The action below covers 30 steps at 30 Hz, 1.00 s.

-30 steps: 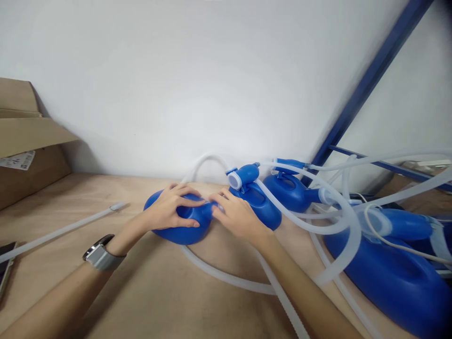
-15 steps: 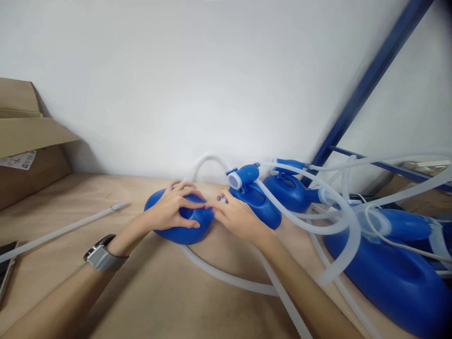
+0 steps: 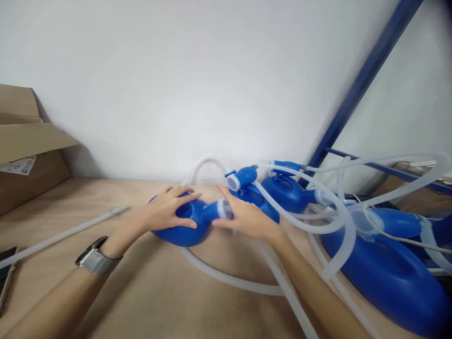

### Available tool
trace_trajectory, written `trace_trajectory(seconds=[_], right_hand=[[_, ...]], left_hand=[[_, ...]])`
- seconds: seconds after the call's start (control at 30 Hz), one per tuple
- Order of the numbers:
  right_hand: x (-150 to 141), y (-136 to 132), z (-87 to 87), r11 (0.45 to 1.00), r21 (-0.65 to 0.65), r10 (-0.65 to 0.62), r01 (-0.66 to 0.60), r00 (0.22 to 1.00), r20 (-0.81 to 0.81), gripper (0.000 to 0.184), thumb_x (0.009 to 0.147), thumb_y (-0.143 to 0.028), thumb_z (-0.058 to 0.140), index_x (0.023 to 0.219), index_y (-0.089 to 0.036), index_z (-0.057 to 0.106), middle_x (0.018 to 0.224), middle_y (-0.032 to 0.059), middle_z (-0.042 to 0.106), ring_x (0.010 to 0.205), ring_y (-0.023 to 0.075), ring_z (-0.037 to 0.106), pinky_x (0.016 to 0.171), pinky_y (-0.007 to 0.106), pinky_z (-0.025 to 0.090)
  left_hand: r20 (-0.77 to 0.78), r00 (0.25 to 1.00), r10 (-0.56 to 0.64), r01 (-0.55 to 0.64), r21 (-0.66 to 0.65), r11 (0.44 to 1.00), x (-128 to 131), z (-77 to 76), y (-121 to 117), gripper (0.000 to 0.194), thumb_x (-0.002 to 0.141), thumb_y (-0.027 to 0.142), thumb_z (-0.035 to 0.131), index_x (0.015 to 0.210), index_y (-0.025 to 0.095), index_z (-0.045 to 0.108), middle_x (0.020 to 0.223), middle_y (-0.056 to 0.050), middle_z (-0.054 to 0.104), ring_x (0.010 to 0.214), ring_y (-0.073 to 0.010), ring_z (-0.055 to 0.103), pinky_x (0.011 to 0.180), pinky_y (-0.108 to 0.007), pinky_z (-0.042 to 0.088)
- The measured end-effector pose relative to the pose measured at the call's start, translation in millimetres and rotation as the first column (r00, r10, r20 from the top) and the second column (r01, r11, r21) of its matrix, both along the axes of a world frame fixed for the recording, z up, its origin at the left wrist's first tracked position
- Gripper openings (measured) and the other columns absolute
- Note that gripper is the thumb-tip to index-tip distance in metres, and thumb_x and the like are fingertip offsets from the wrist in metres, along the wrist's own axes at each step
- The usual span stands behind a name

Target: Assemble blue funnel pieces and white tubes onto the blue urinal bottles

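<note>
A blue urinal bottle (image 3: 189,235) lies on its side on the table, its neck pointing right. My left hand (image 3: 165,209) is spread over its body and grips it, thumb on the near side by the handle opening. A white cap (image 3: 221,208) sits at the mouth of the neck. My right hand (image 3: 247,216) is closed around that cap, thumb below and index finger above; the palm hides the cap's far end. A translucent hose (image 3: 229,281) curves from under the bottle to beneath my right forearm.
More blue urinal bottles with hoses stand at the right: one (image 3: 259,200) near my right hand, another (image 3: 286,193) behind it, a large one (image 3: 391,278) in front. A loose hose (image 3: 67,230) lies at left, near a cardboard box (image 3: 35,174). A blue metal frame (image 3: 363,89) rises at right.
The white cap now shows at the bottle's neck, where my right fingertips were before. My right hand has shifted right and opened wider around it. My left hand stays on the bottle.
</note>
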State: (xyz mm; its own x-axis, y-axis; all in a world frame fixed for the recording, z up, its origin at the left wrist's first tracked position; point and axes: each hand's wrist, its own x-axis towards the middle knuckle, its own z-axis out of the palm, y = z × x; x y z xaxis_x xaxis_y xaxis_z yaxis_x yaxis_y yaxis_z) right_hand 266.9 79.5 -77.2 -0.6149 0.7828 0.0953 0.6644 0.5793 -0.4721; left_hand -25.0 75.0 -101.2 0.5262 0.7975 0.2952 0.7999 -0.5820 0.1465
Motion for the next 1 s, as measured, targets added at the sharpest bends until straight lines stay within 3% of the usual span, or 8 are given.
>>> trace_trajectory(seconds=[0.07, 0.13, 0.3, 0.43, 0.57, 0.67, 0.83, 1.0], right_hand=[[9, 1, 8.5, 0.996, -0.091, -0.003, 0.009, 0.998, 0.065, 0.088, 0.089, -0.058, 0.073, 0.163, -0.028, 0.034, 0.137, 0.0130, 0.069, 0.123, 0.0374, 0.067, 0.101, 0.049, 0.051], [14, 2, 16.2, 0.979, -0.201, 0.036, -0.027, 0.999, 0.041, 0.078, 0.092, -0.051, 0.071, 0.159, -0.022, 0.043, 0.115, 0.0104, 0.077, 0.102, 0.0324, 0.075, 0.093, 0.045, 0.056], [9, -4, 24.8, 0.941, -0.321, -0.002, -0.109, 0.945, -0.326, 0.065, 0.097, -0.044, 0.065, 0.155, -0.022, 0.048, 0.122, 0.0093, 0.075, 0.086, 0.0198, 0.074, 0.080, 0.034, 0.061], [2, -8, 25.0, 0.928, -0.364, -0.088, -0.073, 0.909, -0.407, 0.059, 0.095, -0.041, 0.067, 0.149, -0.021, 0.054, 0.111, 0.0078, 0.076, 0.082, 0.0181, 0.073, 0.077, 0.033, 0.061], [3, -7, 26.2, 0.959, -0.266, -0.042, -0.096, 0.882, -0.470, 0.056, 0.091, -0.037, 0.071, 0.143, -0.022, 0.058, 0.123, 0.0071, 0.072, 0.100, 0.0225, 0.072, 0.090, 0.037, 0.059], [7, -8, 29.0, 0.980, -0.168, 0.020, -0.108, 0.890, -0.455, 0.052, 0.091, -0.037, 0.071, 0.141, -0.023, 0.061, 0.132, 0.0059, 0.070, 0.119, 0.0258, 0.066, 0.105, 0.041, 0.052], [11, -12, 31.9, 0.986, -0.106, 0.073, -0.126, 0.913, -0.402, 0.054, 0.092, -0.037, 0.073, 0.143, -0.023, 0.061, 0.123, 0.0042, 0.072, 0.110, 0.0243, 0.068, 0.102, 0.038, 0.052], [11, -20, 37.1, 0.979, -0.036, 0.171, -0.202, 0.900, -0.402, 0.055, 0.093, -0.044, 0.073, 0.144, -0.027, 0.061, 0.135, 0.0049, 0.070, 0.122, 0.0268, 0.065, 0.111, 0.040, 0.047]], left_hand=[[0.011, 0.998, 0.055, -0.054, -0.044, 0.998, -7, 5.5, 0, 0.080, 0.087, 0.076, 0.062, 0.148, 0.025, 0.060, 0.141, -0.015, 0.063, 0.130, -0.0380, 0.058, 0.112, -0.051, 0.042], [0.069, 0.995, 0.068, -0.061, -0.100, 0.993, -13, 10.8, -1, 0.067, 0.094, 0.072, 0.054, 0.139, 0.023, 0.067, 0.129, -0.013, 0.068, 0.120, -0.0333, 0.064, 0.106, -0.044, 0.047], [0.251, 0.965, 0.072, -0.038, -0.137, 0.990, -20, 25.5, -10, 0.057, 0.097, 0.068, 0.054, 0.128, 0.024, 0.072, 0.119, -0.008, 0.069, 0.107, -0.0263, 0.068, 0.096, -0.033, 0.052], [0.253, 0.966, 0.056, -0.036, -0.081, 0.996, -20, 40.9, -21, 0.056, 0.095, 0.068, 0.057, 0.127, 0.024, 0.074, 0.116, -0.007, 0.070, 0.104, -0.0254, 0.068, 0.095, -0.033, 0.052], [0.256, 0.966, 0.026, -0.013, -0.053, 0.998, -18, 46.5, -25, 0.055, 0.095, 0.067, 0.059, 0.127, 0.026, 0.075, 0.114, -0.007, 0.072, 0.102, -0.0244, 0.069, 0.092, -0.031, 0.053], [0.263, 0.965, -0.006, 0.021, -0.056, 0.998, -17, 46.9, -27, 0.058, 0.092, 0.070, 0.061, 0.126, 0.026, 0.077, 0.108, -0.006, 0.075, 0.094, -0.0226, 0.071, 0.085, -0.028, 0.055], [0.185, 0.983, 0.002, 0.007, -0.049, 0.999, -13, 63.7, -42, 0.057, 0.090, 0.073, 0.061, 0.128, 0.033, 0.077, 0.099, -0.003, 0.076, 0.084, -0.0211, 0.072, 0.075, -0.026, 0.054], [0.194, 0.981, -0.002, 0.015, -0.064, 0.998, -13, 80.5, -57, 0.051, 0.088, 0.071, 0.065, 0.126, 0.039, 0.076, 0.095, -0.001, 0.077, 0.077, -0.0189, 0.071, 0.068, -0.025, 0.053]])
